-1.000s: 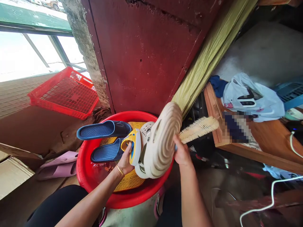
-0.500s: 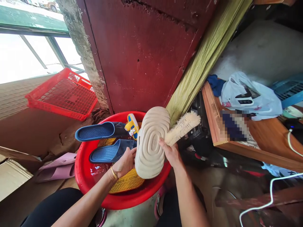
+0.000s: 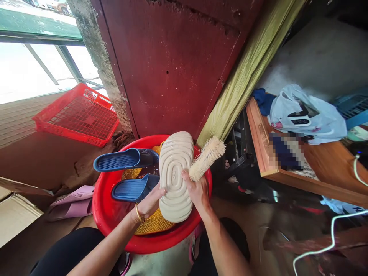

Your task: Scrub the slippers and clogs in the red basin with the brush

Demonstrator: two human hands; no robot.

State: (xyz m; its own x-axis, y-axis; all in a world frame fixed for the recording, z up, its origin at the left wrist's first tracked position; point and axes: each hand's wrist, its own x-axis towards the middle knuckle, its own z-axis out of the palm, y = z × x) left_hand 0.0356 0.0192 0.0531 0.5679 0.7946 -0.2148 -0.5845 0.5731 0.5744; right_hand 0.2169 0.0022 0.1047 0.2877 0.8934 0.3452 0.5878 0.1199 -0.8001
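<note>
Gold bangle (image 3: pixel 138 213) — black legwear (image 3: pixel 77 251) — pinkish footwear (image 3: pixel 191 251)

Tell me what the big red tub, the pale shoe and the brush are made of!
Tub: probably plastic, smooth and a bit shiny, with a rounded, molded-looking rim.
Shoe: perhaps foam or rubber, with a soft sheen; its sole has molded rings.
Brush: cream, stiff-looking bristles with a dull finish, maybe plastic or plant fiber; I can't tell which.
</note>
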